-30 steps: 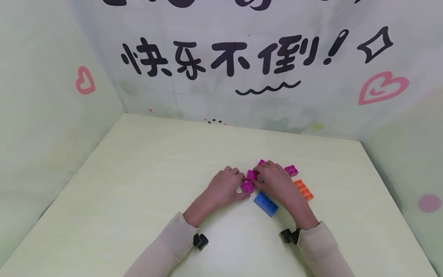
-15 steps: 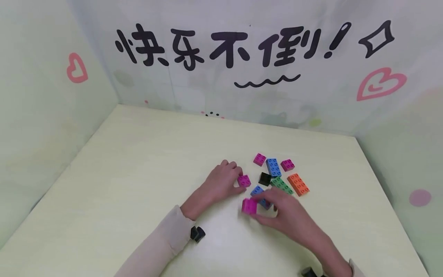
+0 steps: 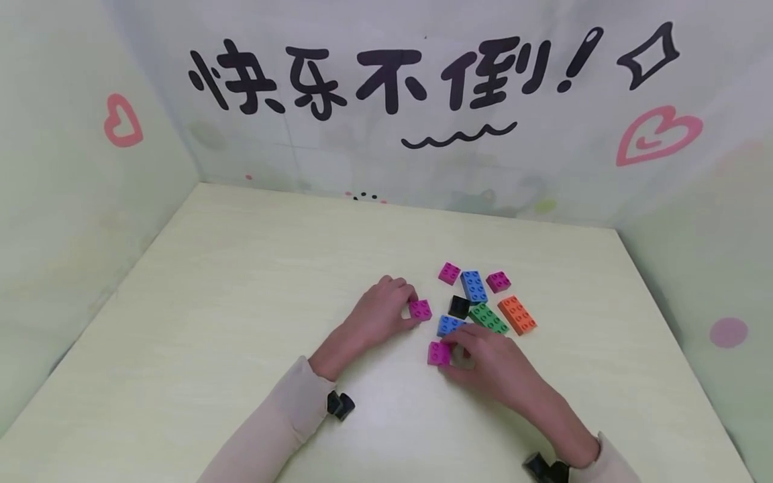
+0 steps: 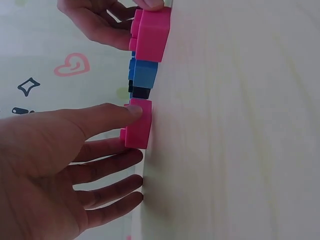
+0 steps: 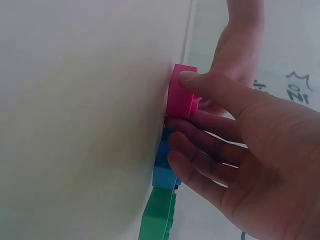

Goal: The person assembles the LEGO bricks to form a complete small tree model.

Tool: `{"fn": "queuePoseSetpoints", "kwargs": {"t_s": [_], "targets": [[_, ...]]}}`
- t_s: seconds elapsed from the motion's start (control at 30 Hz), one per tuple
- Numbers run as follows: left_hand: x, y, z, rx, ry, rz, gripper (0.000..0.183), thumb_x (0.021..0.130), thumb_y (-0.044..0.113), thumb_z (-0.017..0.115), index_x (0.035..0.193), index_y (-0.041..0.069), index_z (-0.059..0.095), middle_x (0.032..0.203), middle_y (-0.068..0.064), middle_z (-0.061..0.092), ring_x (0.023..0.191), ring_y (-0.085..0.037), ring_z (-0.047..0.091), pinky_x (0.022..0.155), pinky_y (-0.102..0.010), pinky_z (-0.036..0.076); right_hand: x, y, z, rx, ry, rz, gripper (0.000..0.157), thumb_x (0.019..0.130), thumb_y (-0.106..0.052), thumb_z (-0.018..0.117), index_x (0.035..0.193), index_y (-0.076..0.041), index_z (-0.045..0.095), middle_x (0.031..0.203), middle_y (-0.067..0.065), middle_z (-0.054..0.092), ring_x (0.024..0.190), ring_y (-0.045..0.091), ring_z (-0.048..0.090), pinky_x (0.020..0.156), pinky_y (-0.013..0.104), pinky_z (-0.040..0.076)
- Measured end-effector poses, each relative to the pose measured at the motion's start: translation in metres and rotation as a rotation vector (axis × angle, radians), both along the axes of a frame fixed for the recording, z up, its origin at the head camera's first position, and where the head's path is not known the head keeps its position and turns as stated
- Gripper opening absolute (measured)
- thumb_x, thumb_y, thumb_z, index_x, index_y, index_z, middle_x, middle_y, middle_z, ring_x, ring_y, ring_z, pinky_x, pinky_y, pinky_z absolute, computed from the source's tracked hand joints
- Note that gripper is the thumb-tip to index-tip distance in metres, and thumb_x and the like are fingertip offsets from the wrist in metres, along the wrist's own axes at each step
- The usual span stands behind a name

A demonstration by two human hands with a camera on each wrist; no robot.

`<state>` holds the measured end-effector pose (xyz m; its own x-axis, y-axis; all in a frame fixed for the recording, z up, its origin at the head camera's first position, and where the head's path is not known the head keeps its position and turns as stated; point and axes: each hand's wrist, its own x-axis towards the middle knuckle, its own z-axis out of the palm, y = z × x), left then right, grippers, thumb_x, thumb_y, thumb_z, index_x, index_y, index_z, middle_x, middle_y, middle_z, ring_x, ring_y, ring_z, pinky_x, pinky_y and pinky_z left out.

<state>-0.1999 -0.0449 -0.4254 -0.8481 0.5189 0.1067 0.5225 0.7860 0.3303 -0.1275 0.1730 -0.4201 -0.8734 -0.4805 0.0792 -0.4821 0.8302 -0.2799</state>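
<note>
In the head view my left hand [image 3: 382, 310] pinches a magenta toy building brick [image 3: 421, 310] that sits on the table, thumb and forefinger at its sides. Nearer the front, my right hand [image 3: 498, 365] holds a second magenta brick [image 3: 439, 353] between thumb and fingers, low at the tabletop. Just behind that hand lies a blue brick [image 3: 449, 325], partly hidden by its fingers. The left wrist view has the left hand's thumb on its brick [image 4: 138, 127]. From the right wrist, the other magenta brick [image 5: 181, 95] shows with the thumb on its side.
Behind the right hand are a black brick [image 3: 459, 306], a green brick [image 3: 488, 318], an orange brick [image 3: 517, 314], another blue brick [image 3: 474, 287] and two more magenta bricks, one left [image 3: 449, 273] and one right [image 3: 498, 282]. Printed cloth walls [image 3: 338, 154] enclose the table [image 3: 253, 268].
My right hand has come away from among the bricks toward the table's front, bringing a magenta brick out and down to the tabletop. The left hand stays at its own brick.
</note>
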Motion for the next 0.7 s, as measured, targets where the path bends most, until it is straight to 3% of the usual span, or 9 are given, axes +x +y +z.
{"fn": "queuePoseSetpoints", "kwargs": {"t_s": [0.23,0.4,0.57,0.7], "targets": [[-0.001,0.003,-0.001,0.032,-0.041,-0.006,0.030,0.084,0.029,0.079,0.106,0.010,0.071,0.098,-0.001,0.065,0.091,-0.017,0.053,0.080,-0.028,0.047,-0.011,0.011,-0.005,-0.019,-0.012,-0.018,0.042,0.073,-0.032,0.088,0.109,-0.017,0.073,0.098,-0.004,0.065,0.084,0.011,0.056,0.069,0.024,0.050],[-0.001,0.001,0.006,0.181,-0.148,-0.022,0.032,0.083,0.025,0.080,0.110,0.010,0.070,0.101,0.001,0.066,0.096,-0.017,0.058,0.083,-0.029,0.048,-0.014,0.013,-0.006,-0.020,0.015,0.020,0.042,0.073,-0.034,0.087,0.108,-0.016,0.073,0.095,-0.004,0.065,0.081,0.010,0.056,0.067,0.023,0.050],[0.005,0.001,0.023,0.315,-0.246,-0.125,0.032,0.082,0.024,0.081,0.110,0.014,0.070,0.102,0.008,0.066,0.101,-0.017,0.060,0.084,-0.030,0.049,-0.019,0.015,-0.003,-0.046,0.033,0.052,0.038,0.073,-0.033,0.088,0.103,-0.015,0.073,0.089,-0.006,0.065,0.077,0.010,0.056,0.066,0.022,0.049],[0.010,0.007,0.024,0.256,-0.297,-0.214,0.033,0.081,0.023,0.082,0.111,0.015,0.070,0.102,0.011,0.065,0.101,-0.015,0.060,0.084,-0.027,0.048,-0.021,0.018,-0.003,-0.064,0.004,0.044,0.035,0.072,-0.033,0.089,0.097,-0.016,0.071,0.081,-0.009,0.061,0.074,0.009,0.054,0.063,0.022,0.047]]}}
